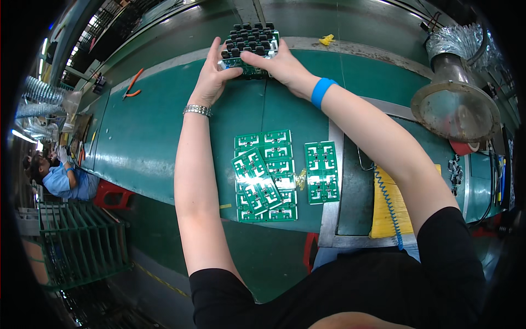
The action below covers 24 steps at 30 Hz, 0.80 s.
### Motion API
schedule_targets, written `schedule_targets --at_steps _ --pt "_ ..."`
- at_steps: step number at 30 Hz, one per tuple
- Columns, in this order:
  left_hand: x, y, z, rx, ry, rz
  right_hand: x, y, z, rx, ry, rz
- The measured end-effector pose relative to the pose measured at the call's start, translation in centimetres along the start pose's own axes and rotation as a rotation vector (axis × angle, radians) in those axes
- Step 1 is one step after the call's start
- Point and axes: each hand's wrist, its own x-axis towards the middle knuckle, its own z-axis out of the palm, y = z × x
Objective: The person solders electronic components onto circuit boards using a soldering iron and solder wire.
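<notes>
Both arms stretch to the far side of the green workbench. My left hand is closed on the left side of a circuit board assembly crowded with black block-shaped components. My right hand grips its right side, the thumb lying across the near edge. What lies beneath this assembly is partly hidden. Closer to me are flat green circuit boards with white markings. A tilted board rests on top of them, and a separate board lies to their right.
Orange-handled pliers lie at the left. Yellow scraps sit beyond the bench. A metal fume hood stands at the right, near a yellow pad and blue coiled cord. A co-worker sits far left beside a green rack.
</notes>
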Motion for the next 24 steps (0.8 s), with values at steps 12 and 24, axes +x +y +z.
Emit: schedule_targets --at_steps 12,24 --pt "0.6 -0.1 1.3 0.069 0.136 0.012 0.3 0.3 -2.3 -0.466 0.076 -0.011" --pt "0.6 -1.0 -0.1 0.147 0.191 -0.143 -14.3 -14.2 -7.0 -0.062 -0.236 0.034"
